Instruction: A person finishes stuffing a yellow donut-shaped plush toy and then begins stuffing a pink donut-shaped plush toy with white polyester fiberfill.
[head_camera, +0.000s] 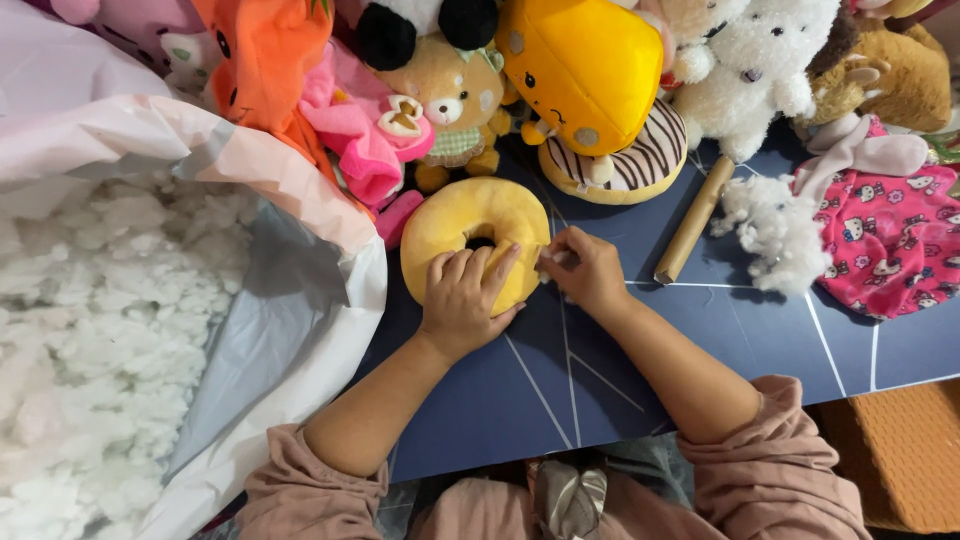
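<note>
Yellow ring plush (470, 225) lies flat on the dark blue desk (600, 380), directly ahead of you. Your left hand (462, 300) clamps its near rim, grip closed on the plush. Your right hand (585, 270) sits at the ring's right edge, pinching a white stuffing tuft (553, 258). Wooden stick (693, 220) lies further right of the ring.

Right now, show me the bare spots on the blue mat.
Free: blue mat right of the right hand, below the wooden stick; also between the forearms. Crowded: plush toys along the top, stuffing bag at left.
</note>
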